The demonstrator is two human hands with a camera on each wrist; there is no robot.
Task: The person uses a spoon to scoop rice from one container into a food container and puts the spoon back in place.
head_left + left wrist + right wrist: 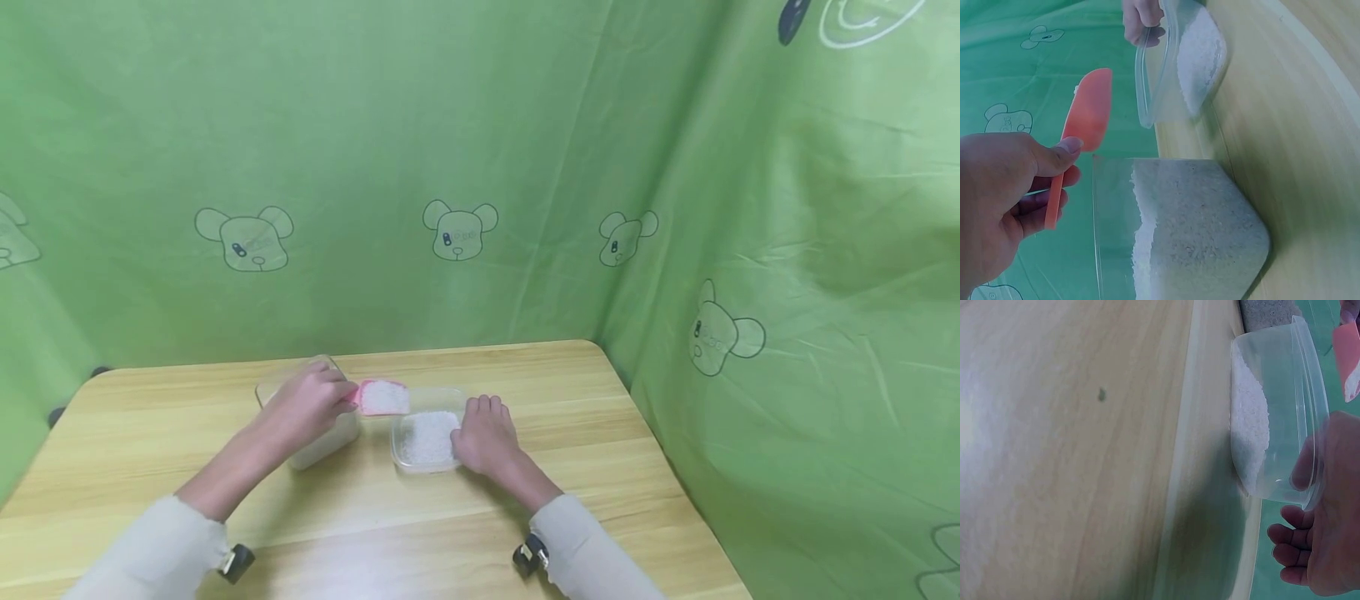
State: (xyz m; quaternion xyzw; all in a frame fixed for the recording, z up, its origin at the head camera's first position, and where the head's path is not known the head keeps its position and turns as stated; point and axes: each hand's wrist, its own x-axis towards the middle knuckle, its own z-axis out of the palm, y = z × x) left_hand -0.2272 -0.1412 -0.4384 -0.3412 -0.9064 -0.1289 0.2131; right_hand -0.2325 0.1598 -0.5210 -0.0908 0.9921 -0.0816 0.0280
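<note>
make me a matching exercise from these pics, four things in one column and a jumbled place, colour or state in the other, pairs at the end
Things
1. scoop
2. right hand
3. fuller container
4. curtain

Descriptions
A. green, printed with bear faces
B. gripping the rim of the less full container
C. pink, held in the left hand
D. left of the other container in the head view

Pairs: 1-C, 2-B, 3-D, 4-A

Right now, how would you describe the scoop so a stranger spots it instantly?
On the wooden table stand the left container and the right container, both holding white grains. Above them, the left hand grips the scoop: pink, unlike the clear containers.
</note>
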